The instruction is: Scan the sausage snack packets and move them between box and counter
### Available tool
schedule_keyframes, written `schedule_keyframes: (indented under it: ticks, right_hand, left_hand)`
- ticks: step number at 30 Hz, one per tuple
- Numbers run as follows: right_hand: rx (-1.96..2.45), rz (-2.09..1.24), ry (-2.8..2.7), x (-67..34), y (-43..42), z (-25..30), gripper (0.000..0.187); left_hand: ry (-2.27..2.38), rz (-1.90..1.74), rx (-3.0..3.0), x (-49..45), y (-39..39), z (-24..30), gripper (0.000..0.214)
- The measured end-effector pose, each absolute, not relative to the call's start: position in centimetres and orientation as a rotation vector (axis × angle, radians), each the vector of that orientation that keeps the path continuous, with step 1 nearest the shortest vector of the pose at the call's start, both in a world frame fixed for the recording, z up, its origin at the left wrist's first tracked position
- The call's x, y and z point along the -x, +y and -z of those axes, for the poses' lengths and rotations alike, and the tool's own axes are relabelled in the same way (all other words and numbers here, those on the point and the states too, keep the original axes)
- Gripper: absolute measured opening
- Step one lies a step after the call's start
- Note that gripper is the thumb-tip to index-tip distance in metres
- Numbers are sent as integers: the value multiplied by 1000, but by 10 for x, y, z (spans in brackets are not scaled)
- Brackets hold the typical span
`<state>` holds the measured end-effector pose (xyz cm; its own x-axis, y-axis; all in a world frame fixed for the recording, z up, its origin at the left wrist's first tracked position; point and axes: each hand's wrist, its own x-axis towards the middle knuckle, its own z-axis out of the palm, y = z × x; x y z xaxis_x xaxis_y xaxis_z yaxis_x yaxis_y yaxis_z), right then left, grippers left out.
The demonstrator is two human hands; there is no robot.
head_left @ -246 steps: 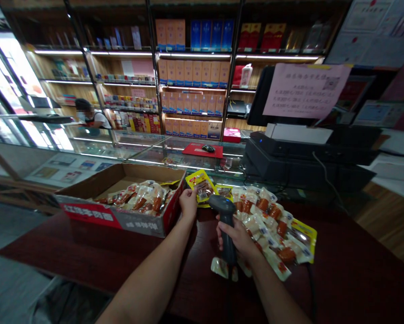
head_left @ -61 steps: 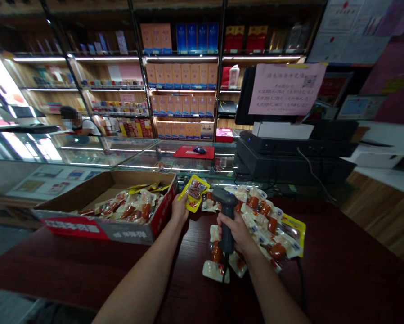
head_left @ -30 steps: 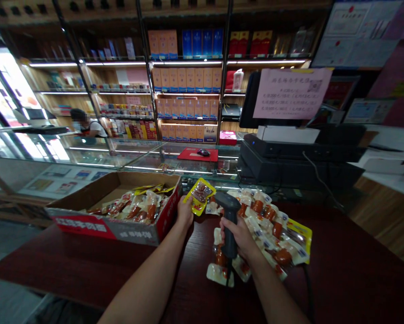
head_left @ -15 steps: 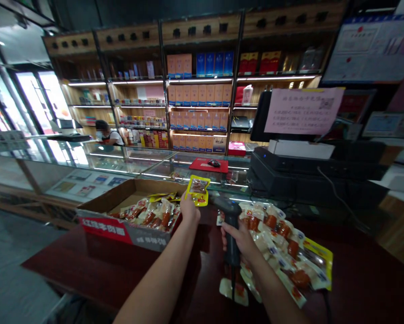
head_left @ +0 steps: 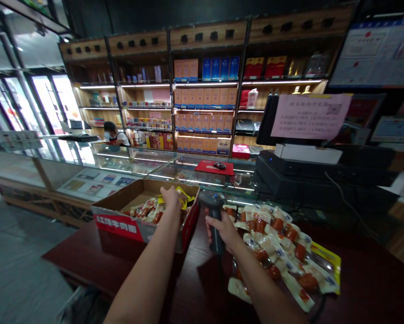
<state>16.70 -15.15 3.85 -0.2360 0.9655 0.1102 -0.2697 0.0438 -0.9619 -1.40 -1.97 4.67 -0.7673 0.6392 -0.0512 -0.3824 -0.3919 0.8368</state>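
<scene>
My left hand (head_left: 171, 199) reaches over a brown cardboard box with red print (head_left: 117, 226) and is closed on a yellow-backed snack packet (head_left: 182, 196), low above the packets inside the box. Those sausage packets (head_left: 148, 213) lie in a heap, partly hidden by my hand. My right hand (head_left: 225, 231) grips a black handheld barcode scanner (head_left: 214, 220), its head pointing up and away from me. Just right of that hand, a loose pile of vacuum-packed sausage snacks (head_left: 276, 252) spreads over the dark red counter (head_left: 367, 283).
A black cable (head_left: 318, 308) trails across the counter at the pile's near edge. Beyond stand a glass display case (head_left: 121, 166), a red mat with a computer mouse (head_left: 214, 167), and black till equipment (head_left: 299, 180). A masked person (head_left: 112, 137) stands far back by the shelves of boxed goods (head_left: 202, 103).
My left hand has moved from beside the box to over it, taking the yellow packet down with it. The scanner has tilted in my right hand. The whole view has shifted with my head.
</scene>
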Motion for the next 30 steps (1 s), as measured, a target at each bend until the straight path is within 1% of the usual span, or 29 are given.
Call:
schedule_keyframes:
  ticks: [2, 5, 9, 12, 16, 19, 21, 24, 26, 27, 30]
  right_hand:
    - [836, -1462, -1211, -162, -151, -36, 41]
    - [854, -1484, -1202, -160, -151, -32, 40]
    - [901, -1456, -1199, -169, -153, -28, 36]
    - [938, -1406, -1177, -189, -155, -23, 34]
    - [946, -1329, -1063, -226, -155, -14, 33]
    - [937, -1270, -947, -250, -155, -7, 39]
    - [931, -1258, -905, -260, -156, -2, 41]
    - [917, -1244, -881, -266, -159, 2, 37]
    - [912, -1233, -883, -266, -160, 3, 34]
    - [913, -1230, -888, -266, -160, 3, 32]
    - [918, -1229, -895, -266, -160, 1, 30]
  left_hand:
    - [1342, -2232, -466, 13, -26, -50, 50]
    - [1450, -2308, -811, 2, -36, -55, 48]
    - [1272, -2256, -1194, -31, -51, -51, 41]
    - [1236, -2026, -1467, -61, -59, -35, 30]
    - [1473, -1462, -1710, -93, -58, 1, 25]
    - [1715, -1066, -1777, -110, -48, 23, 31]
    - [1839, -898, -1798, -120, -40, 31, 39]
    - [1947, -746, -1780, -135, -30, 33, 51]
    - [1949, -749, -1719, -145, -24, 32, 53]
    - [1931, -783, -1677, -149, -22, 31, 51]
    - [1848, -842, -1571, -160, -14, 29, 37]
